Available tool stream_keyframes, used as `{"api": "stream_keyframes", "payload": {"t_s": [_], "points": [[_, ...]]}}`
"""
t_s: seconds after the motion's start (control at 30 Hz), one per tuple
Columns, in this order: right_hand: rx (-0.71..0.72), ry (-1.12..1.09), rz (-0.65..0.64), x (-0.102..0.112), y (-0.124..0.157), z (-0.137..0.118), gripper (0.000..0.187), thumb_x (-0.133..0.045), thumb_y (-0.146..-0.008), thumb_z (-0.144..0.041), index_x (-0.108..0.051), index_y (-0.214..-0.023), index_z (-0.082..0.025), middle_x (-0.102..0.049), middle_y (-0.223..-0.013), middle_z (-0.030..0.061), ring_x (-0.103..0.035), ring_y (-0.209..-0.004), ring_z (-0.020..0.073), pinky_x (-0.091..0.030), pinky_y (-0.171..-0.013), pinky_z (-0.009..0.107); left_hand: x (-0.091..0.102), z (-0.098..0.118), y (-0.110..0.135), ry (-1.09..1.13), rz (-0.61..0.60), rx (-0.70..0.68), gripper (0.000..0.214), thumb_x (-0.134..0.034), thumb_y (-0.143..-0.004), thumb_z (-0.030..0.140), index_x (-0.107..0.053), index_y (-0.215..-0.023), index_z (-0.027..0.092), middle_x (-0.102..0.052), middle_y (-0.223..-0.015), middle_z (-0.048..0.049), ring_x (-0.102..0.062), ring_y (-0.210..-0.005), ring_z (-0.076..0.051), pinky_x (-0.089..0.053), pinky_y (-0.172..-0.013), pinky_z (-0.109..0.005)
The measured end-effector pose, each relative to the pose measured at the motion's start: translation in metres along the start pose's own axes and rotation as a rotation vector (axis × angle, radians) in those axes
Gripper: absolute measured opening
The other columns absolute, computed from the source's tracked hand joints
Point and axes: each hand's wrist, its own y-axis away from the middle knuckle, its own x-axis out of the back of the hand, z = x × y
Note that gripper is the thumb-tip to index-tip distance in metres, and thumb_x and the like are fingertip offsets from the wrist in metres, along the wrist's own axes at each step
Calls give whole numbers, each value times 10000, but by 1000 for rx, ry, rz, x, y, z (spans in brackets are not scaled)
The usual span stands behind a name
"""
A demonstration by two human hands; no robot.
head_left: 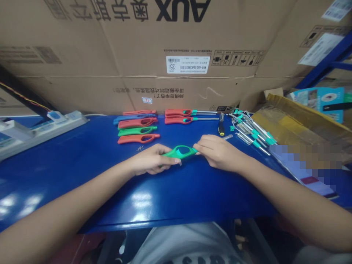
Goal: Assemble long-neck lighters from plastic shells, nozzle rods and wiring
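Observation:
A green plastic lighter handle (180, 151) lies between my two hands over the blue table (82, 161). My left hand (150, 160) is closed around its left end. My right hand (216, 151) pinches its right end, where a metal tube (228, 137) pokes out past the fingers. Both hands rest on or just above the tabletop.
Behind the hands lie a row of red, blue and green handle shells (137, 126), two assembled red lighters (189, 116), a black-and-yellow screwdriver (221, 126) and a pile of metal-tube inserts (253, 130). Small screws (139, 148) sit near my left hand. Cardboard boxes (176, 55) wall the back; a power strip (41, 126) lies left.

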Motion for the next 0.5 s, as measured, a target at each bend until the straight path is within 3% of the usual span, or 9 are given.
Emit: {"api": "stream_keyframes", "payload": {"t_s": [0.27,0.5], "points": [[-19,35,-21,-5,1,-2,262,-426,-926,-51,-651,-1059,-70,-664,-853,148,-556,-808,233,-506,-767,385,-11,-5,3,-520,298,-267,411,-649,-846,489,-517,-631,164,-376,-592,52,-325,-537,-83,-247,-476,-212],[-58,-35,-54,-11,1,-4,248,-424,-981,-120,-671,-997,-102,-647,-794,118,-540,-757,212,-491,-742,357,-16,-9,1,-728,375,-330,364,-592,-887,423,-521,-634,171,-391,-554,53,-338,-521,-96,-246,-506,-242]]}}
